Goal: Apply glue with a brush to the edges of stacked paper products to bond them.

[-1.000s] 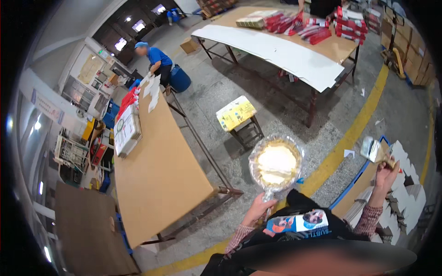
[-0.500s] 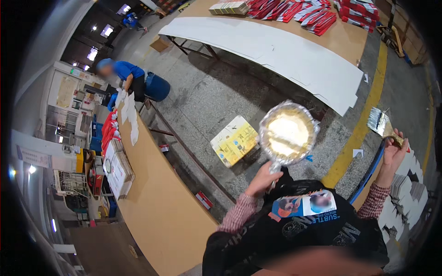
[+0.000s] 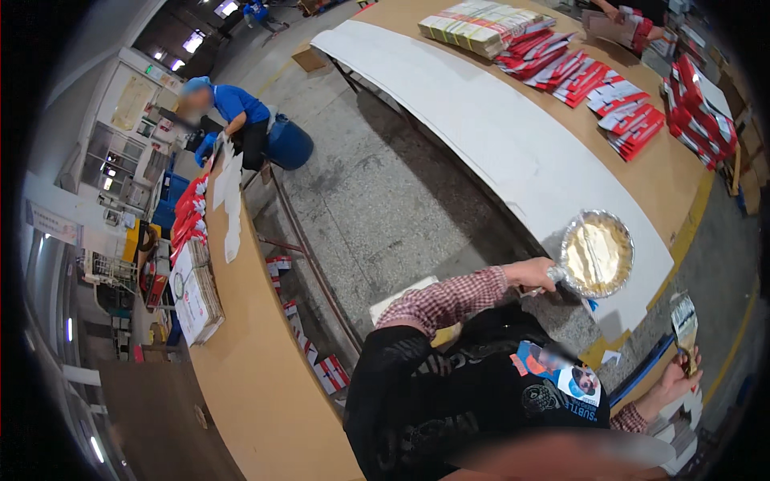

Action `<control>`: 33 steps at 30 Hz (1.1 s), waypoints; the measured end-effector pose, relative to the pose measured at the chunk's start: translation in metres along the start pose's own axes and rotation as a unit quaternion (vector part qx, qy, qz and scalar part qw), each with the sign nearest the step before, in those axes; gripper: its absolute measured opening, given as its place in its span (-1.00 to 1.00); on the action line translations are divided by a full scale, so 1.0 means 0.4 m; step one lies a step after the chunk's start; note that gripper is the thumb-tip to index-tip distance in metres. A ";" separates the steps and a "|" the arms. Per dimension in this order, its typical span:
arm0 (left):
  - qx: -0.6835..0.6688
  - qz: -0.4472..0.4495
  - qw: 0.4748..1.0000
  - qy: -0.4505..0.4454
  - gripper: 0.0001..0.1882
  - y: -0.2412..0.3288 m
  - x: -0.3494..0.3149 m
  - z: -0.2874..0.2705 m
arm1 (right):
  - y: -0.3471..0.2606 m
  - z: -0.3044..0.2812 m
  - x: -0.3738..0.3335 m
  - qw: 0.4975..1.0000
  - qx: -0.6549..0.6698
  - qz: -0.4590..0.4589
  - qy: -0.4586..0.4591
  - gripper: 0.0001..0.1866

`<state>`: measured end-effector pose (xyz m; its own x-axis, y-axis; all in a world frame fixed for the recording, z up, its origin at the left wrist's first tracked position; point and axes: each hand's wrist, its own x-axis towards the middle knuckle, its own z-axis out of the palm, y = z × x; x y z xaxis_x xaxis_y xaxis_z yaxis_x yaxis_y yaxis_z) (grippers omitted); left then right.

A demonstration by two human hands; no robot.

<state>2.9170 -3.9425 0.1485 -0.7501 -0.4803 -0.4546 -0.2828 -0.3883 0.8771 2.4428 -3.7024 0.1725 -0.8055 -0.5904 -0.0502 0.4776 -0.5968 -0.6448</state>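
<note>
My left hand [image 3: 531, 275] is closed round the handle of a foil-wrapped pan [image 3: 629, 256], which holds a pale yellowish substance [image 3: 589, 252]. The pan is over the near right part of a long white sheet [image 3: 481, 120] lying along the table's edge; whether they touch I cannot tell. At the lower right, my right hand [image 3: 674, 385] grips a flat brush [image 3: 685, 321] by its handle. Its head looks silvery and points up and away from me, apart from the pan.
Across the far tabletop [image 3: 678, 192] lie rows of red-and-white folded cartons [image 3: 577, 76] and a strapped stack [image 3: 481, 28]. A long brown table [image 3: 257, 353] runs along my left, carrying a carton stack [image 3: 196, 293]. Beyond it a person in blue [image 3: 237, 108] bends beside a blue barrel [image 3: 289, 144].
My left hand has carried the pan to the right, from over the floor to over the white sheet. My right hand and the brush now appear lower. The view has turned.
</note>
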 end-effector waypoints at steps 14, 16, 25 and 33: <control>0.127 -0.092 0.961 -0.226 -0.64 0.197 0.356 -0.308 | 0.114 0.154 -0.238 0.941 -0.054 -0.174 0.285 -0.57; 0.126 -0.073 0.961 -0.236 -0.64 0.220 0.356 -0.342 | 0.094 0.071 -0.329 0.992 0.048 -0.111 -0.020 -0.58; 0.183 0.048 0.890 -0.415 -0.88 0.184 0.543 -0.300 | 0.487 0.328 -0.243 0.942 -0.219 -0.112 0.230 -0.53; 0.298 -0.033 0.893 -0.336 -0.78 0.145 0.635 -0.364 | 0.501 0.541 -0.088 0.977 -0.162 -0.095 0.100 -0.57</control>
<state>2.7970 -4.2016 0.0612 -0.8527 0.1871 -0.4878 -0.4569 0.1859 0.8699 2.6428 -3.9187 0.2100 -0.9370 -0.3477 -0.0335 0.2028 -0.4636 -0.8625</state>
